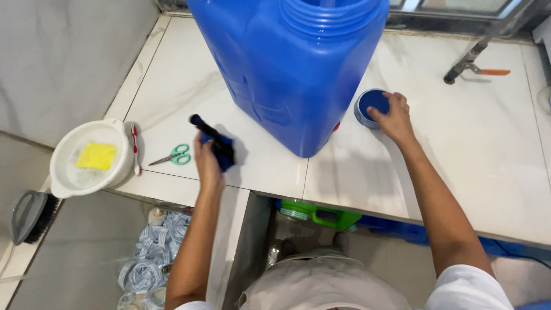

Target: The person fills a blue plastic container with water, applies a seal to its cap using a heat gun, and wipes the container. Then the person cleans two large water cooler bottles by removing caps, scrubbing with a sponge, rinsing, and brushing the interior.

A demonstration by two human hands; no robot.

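Observation:
A large blue plastic jerrycan (293, 63) stands upright on the white tiled counter (459, 166), its wide mouth uncapped. My right hand (393, 117) rests on the round blue cap (372, 103), which lies flat on the counter to the right of the can. My left hand (208, 161) holds a dark blue and black tool (217, 140) just above the counter, left of the can's base. What kind of tool it is cannot be made out.
Green-handled scissors (175, 155) lie left of my left hand. A white bowl (74, 178) with soapy water and a yellow sponge (96, 155) sits at the counter's left corner. A tap (468, 60) stands at back right. A brush (28, 215), coiled tubing (146, 258) and a green container (321, 215) lie below.

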